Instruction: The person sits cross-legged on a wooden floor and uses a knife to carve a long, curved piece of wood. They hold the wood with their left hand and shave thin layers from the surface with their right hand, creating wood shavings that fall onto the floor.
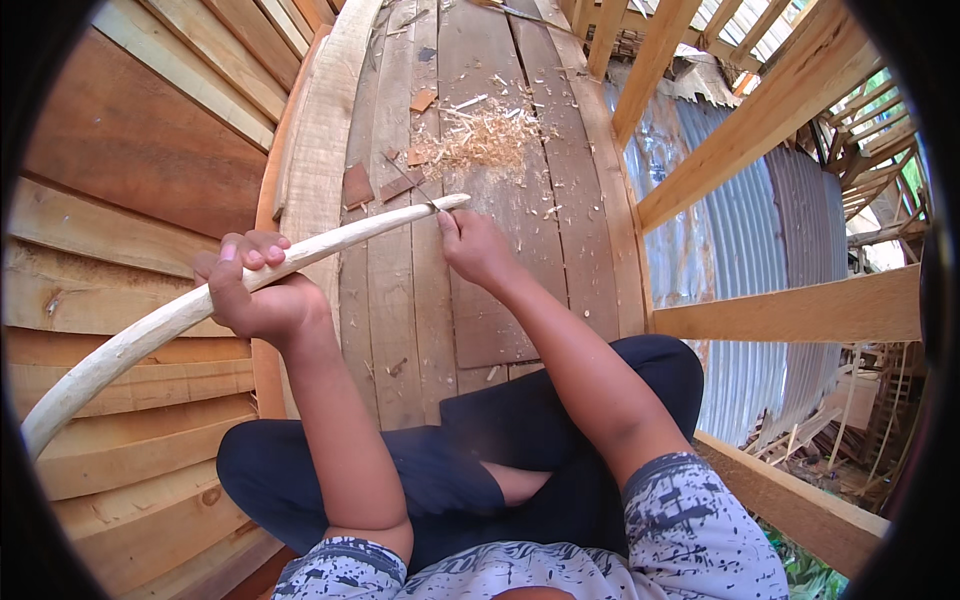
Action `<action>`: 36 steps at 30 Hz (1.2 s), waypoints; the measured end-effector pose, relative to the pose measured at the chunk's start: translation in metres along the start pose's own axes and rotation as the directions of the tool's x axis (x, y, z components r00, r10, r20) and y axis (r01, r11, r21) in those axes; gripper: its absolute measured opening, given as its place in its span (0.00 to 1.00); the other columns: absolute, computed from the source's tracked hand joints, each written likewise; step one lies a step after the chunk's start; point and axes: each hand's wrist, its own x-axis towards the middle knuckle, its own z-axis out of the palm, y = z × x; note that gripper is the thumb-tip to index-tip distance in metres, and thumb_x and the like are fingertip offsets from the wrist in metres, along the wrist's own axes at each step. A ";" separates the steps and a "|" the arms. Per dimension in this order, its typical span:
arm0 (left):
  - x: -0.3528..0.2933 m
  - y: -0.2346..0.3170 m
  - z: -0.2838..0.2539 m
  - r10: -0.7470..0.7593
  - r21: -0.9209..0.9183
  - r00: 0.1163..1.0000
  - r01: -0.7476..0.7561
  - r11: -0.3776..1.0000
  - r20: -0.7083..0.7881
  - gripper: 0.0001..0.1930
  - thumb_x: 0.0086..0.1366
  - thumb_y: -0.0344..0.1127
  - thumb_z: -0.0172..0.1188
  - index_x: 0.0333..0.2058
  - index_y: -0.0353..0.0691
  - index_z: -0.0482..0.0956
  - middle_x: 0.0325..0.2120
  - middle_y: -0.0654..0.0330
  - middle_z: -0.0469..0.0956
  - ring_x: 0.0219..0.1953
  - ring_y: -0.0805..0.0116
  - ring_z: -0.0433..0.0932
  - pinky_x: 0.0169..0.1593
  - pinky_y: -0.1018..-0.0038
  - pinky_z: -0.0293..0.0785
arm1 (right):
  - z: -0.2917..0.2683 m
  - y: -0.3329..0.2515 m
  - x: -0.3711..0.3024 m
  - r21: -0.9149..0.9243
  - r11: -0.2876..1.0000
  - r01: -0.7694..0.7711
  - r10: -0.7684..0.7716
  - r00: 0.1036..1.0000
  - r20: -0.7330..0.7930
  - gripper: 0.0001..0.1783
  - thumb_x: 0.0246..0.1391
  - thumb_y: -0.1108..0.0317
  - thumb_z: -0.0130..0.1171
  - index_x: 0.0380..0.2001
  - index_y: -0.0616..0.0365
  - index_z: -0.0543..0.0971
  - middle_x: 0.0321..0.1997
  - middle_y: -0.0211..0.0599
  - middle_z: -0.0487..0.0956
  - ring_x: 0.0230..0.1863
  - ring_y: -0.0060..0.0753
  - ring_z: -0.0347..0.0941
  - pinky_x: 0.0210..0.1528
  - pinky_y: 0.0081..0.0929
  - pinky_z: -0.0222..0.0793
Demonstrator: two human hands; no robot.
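Note:
My left hand [262, 285] is wrapped round a long, pale, peeled wooden stick [130, 345]. The stick curves from the lower left up to a narrower tip at the middle. Close to that tip my right hand [475, 245] is closed on a knife [427, 195]. Its thin dark blade crosses the stick just short of the tip and points away to the upper left. The knife's handle is hidden inside my fist.
Past the stick, a heap of wood shavings [485, 138] lies on the plank floor [395, 330], with several reddish-brown wood scraps [357, 187] beside it. A board wall [130, 290] rises at the left. On the right stand a wooden railing [790, 306] and corrugated metal sheets [735, 250].

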 end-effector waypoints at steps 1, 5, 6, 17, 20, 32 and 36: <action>0.000 0.001 0.000 0.003 -0.010 1.000 -0.003 1.000 -0.013 0.12 0.56 0.35 0.55 0.21 0.49 0.60 0.17 0.68 0.60 0.20 0.75 0.62 0.31 0.75 0.64 | -0.002 -0.002 0.003 0.016 1.000 -0.015 0.014 0.999 0.038 0.26 0.67 0.54 0.46 0.25 0.68 0.77 0.23 0.59 0.77 0.28 0.63 0.75 0.35 0.53 0.69; -0.001 0.004 0.005 0.022 -0.031 0.997 -0.024 0.999 -0.074 0.11 0.54 0.32 0.53 0.21 0.49 0.58 0.15 0.67 0.60 0.18 0.75 0.61 0.29 0.77 0.64 | -0.015 -0.056 -0.026 -0.114 0.979 0.171 -0.161 0.983 0.092 0.27 0.67 0.54 0.45 0.26 0.69 0.77 0.23 0.59 0.77 0.29 0.61 0.76 0.36 0.54 0.69; 0.000 0.005 0.006 0.021 -0.033 0.996 -0.024 0.999 -0.086 0.11 0.53 0.31 0.53 0.21 0.49 0.58 0.14 0.67 0.60 0.17 0.75 0.61 0.28 0.78 0.64 | -0.017 -0.059 -0.028 -0.113 0.977 0.180 -0.169 0.981 0.100 0.27 0.67 0.54 0.45 0.26 0.69 0.78 0.24 0.59 0.78 0.29 0.61 0.77 0.36 0.55 0.69; -0.010 0.006 0.006 0.052 -0.029 0.986 -0.048 0.998 0.161 0.12 0.53 0.32 0.53 0.19 0.50 0.57 0.13 0.68 0.62 0.16 0.76 0.62 0.27 0.76 0.65 | -0.020 -0.073 -0.036 -0.091 0.977 0.193 -0.182 0.977 0.113 0.27 0.68 0.54 0.43 0.29 0.67 0.79 0.27 0.61 0.79 0.34 0.64 0.76 0.38 0.52 0.69; -0.014 0.003 0.015 0.064 -0.080 0.977 -0.049 0.996 0.201 0.13 0.54 0.30 0.55 0.20 0.48 0.58 0.12 0.65 0.63 0.15 0.75 0.64 0.25 0.76 0.68 | -0.013 0.006 0.002 -0.041 0.997 -0.066 0.068 0.997 0.041 0.25 0.66 0.55 0.44 0.29 0.67 0.80 0.32 0.63 0.80 0.38 0.66 0.77 0.43 0.55 0.71; 0.005 0.004 -0.009 0.012 -0.145 0.906 0.055 0.988 0.424 0.11 0.54 0.34 0.54 0.20 0.52 0.59 0.14 0.69 0.63 0.17 0.77 0.63 0.31 0.75 0.63 | -0.019 0.053 0.013 -0.287 0.950 -0.124 0.152 0.985 0.078 0.26 0.67 0.54 0.45 0.29 0.68 0.78 0.29 0.61 0.79 0.33 0.60 0.77 0.39 0.50 0.70; 0.007 0.006 -0.014 0.025 -0.084 0.928 0.006 0.996 0.371 0.11 0.54 0.35 0.54 0.20 0.51 0.59 0.14 0.68 0.63 0.17 0.76 0.63 0.30 0.75 0.63 | -0.022 -0.032 -0.007 -0.199 0.979 0.031 0.024 0.963 0.267 0.26 0.68 0.54 0.43 0.33 0.68 0.80 0.33 0.62 0.80 0.39 0.61 0.78 0.44 0.49 0.71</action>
